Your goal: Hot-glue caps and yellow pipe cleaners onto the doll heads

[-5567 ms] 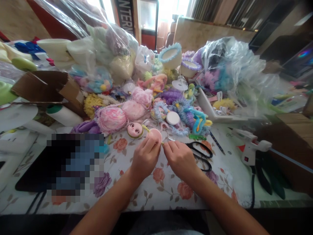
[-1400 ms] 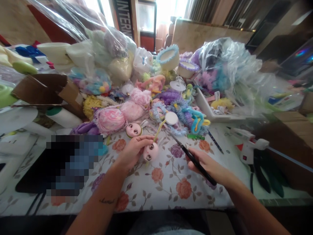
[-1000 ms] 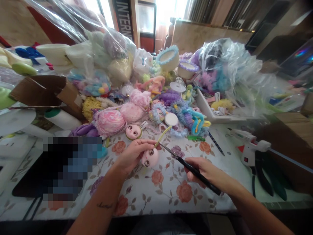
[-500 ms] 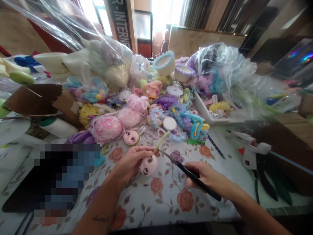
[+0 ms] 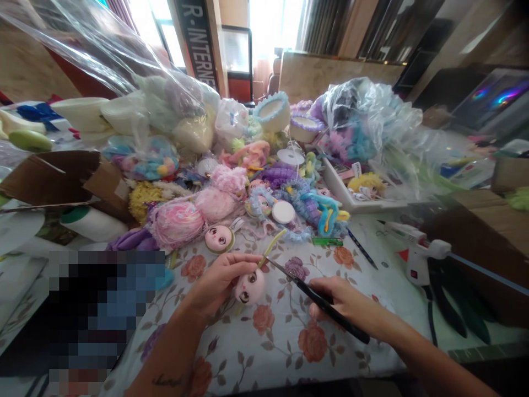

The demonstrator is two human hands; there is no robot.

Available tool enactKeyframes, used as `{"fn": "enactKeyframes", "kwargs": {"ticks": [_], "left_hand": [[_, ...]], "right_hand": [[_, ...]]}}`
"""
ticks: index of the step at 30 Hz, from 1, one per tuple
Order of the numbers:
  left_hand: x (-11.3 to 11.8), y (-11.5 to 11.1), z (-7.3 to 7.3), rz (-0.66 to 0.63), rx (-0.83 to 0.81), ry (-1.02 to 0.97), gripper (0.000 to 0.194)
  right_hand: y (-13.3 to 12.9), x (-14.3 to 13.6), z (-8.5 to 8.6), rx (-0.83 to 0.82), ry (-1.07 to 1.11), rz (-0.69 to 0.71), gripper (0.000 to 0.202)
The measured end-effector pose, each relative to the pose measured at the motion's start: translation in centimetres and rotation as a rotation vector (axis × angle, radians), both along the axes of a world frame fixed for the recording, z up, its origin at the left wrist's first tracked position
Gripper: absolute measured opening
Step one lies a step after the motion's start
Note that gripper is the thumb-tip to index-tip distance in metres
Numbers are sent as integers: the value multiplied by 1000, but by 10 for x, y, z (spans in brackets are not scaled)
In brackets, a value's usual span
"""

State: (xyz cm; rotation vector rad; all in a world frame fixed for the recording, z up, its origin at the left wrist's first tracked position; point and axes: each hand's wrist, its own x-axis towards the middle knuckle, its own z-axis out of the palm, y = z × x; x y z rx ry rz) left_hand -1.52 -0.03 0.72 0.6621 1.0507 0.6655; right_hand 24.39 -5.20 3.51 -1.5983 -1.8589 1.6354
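Between the fingers of my left hand [image 5: 221, 281] is a pale pink doll head [image 5: 250, 287] with painted brown eyes, tilted sideways. A thin yellow-green strip [image 5: 273, 244] sticks up from its edge. My right hand [image 5: 345, 306] is wrapped round the black handles of a pair of scissors [image 5: 318, 298]. Their blades point up and left, the tips touching or nearly touching the strip close to my left fingertips. Whether the blades have closed on the strip I cannot tell. A second doll head [image 5: 219, 239] lies face up just beyond my left hand.
Pink yarn [image 5: 177, 219] and a plush, ribbon and trim pile stretch across the back. On the right are a hot glue gun [image 5: 419, 248], a pen [image 5: 362, 249] and a white tray [image 5: 351, 205]. A cardboard box [image 5: 53, 176] and a thread cone [image 5: 93, 221] stand left, above a pixelated area.
The whole view has shifted slightly, so things sit a little lower and more to the left. Both hands keep their grip, and the scissor tips stay at the strip.
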Motion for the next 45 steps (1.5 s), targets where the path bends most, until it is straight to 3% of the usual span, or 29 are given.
{"fn": "enactKeyframes", "kwargs": {"ticks": [28, 40, 45], "left_hand": [[1, -2, 6, 12, -12, -52, 28], [-1, -2, 3, 6, 5, -66, 30], [-3, -2, 1, -16, 10, -64, 30]], "right_hand": [[1, -3, 10, -47, 40, 29, 20], [1, -1, 4, -30, 25, 7, 20], [-2, 0, -12, 108, 7, -2, 36]]}}
